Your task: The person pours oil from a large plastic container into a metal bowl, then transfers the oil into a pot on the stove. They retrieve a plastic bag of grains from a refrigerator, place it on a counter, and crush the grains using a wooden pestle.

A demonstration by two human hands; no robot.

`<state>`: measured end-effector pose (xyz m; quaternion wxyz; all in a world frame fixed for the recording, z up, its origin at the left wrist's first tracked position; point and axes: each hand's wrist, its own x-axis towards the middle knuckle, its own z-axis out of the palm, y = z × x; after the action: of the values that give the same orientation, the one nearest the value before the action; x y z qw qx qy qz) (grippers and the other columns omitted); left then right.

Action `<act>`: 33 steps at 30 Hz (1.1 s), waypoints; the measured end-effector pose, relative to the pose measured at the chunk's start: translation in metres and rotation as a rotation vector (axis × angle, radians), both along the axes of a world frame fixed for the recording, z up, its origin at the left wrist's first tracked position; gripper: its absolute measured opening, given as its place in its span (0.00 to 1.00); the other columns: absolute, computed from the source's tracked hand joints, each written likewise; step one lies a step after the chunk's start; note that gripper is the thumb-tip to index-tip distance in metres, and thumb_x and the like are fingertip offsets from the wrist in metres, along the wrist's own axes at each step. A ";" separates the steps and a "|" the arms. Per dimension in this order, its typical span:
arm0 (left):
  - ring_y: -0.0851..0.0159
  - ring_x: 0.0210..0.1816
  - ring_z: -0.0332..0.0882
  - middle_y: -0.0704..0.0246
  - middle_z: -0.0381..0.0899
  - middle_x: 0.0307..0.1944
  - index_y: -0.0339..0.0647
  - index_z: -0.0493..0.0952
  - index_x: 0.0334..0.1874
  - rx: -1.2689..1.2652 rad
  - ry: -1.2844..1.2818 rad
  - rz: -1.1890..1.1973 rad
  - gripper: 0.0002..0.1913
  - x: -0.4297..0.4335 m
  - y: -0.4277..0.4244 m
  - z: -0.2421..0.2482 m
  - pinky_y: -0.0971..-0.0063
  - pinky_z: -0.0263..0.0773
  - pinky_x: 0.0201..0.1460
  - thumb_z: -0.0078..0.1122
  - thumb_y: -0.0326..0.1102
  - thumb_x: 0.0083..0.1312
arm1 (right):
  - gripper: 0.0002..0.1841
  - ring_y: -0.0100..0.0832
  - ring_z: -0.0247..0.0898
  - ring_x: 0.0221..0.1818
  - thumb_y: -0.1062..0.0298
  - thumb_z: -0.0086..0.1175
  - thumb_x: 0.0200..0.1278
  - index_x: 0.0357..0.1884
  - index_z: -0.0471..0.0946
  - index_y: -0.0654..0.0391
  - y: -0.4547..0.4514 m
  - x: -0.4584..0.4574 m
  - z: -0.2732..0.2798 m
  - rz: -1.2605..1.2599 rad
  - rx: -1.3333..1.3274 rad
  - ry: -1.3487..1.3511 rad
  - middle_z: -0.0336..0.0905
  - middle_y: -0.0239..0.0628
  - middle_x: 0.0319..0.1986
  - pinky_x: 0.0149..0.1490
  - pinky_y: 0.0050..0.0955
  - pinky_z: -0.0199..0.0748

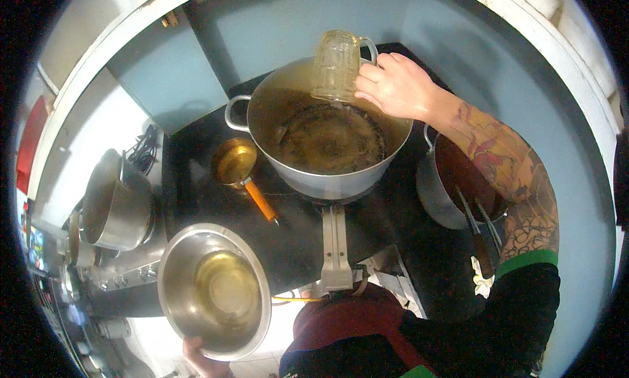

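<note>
My right hand (395, 85) grips the handle of a ribbed glass mug (336, 66), which is tipped upside down over a large metal pot (324, 181). Dark liquid with a foamy ring fills the pot's lower part. At the lower left my left hand (201, 358) holds the rim of a stainless steel bowl (182, 279), tilted, with a shallow pool of yellowish liquid in it. Between bowl and pot, a metal ladle (236, 162) with an orange handle rests on the black cooktop (295, 230).
Under my right arm stands a second pot (432, 196) of reddish-brown contents, with tongs or similar long utensils (471, 213) leaning in it. More metal pots (123, 216) stand on a stove at the left. A blue wall (280, 24) rises behind the large pot.
</note>
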<state>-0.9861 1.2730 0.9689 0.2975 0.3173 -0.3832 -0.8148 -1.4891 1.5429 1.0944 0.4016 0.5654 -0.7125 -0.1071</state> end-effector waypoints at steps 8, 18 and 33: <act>0.52 0.56 0.69 0.60 0.70 0.56 0.38 0.64 0.61 0.057 0.012 0.078 0.34 -0.005 0.010 0.009 0.55 0.67 0.59 0.57 0.41 0.49 | 0.09 0.35 0.71 0.30 0.56 0.53 0.58 0.29 0.74 0.50 0.014 0.003 -0.001 0.002 -0.018 -0.009 0.71 0.31 0.28 0.37 0.34 0.73; 0.56 0.49 0.73 0.63 0.74 0.49 0.39 0.70 0.54 0.128 -0.010 -0.006 0.29 -0.027 0.034 0.036 0.59 0.70 0.52 0.54 0.39 0.47 | 0.17 0.48 0.74 0.35 0.54 0.46 0.66 0.34 0.74 0.59 0.015 0.013 0.015 -0.347 -0.459 -0.675 0.79 0.44 0.35 0.41 0.43 0.73; 0.51 0.54 0.72 0.53 0.72 0.53 0.30 0.64 0.58 0.285 0.143 -0.527 0.28 -0.049 -0.072 0.023 0.55 0.65 0.61 0.52 0.32 0.53 | 0.15 0.14 0.53 0.12 0.58 0.41 0.71 0.28 0.67 0.54 -0.062 0.193 0.075 -0.019 -0.657 -1.581 0.62 0.22 0.17 0.17 0.15 0.53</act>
<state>-1.0348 1.2007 0.9916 0.0549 0.1875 -0.3125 -0.9296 -1.2959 1.4809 1.1689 -0.0705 0.3229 -0.7828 0.5272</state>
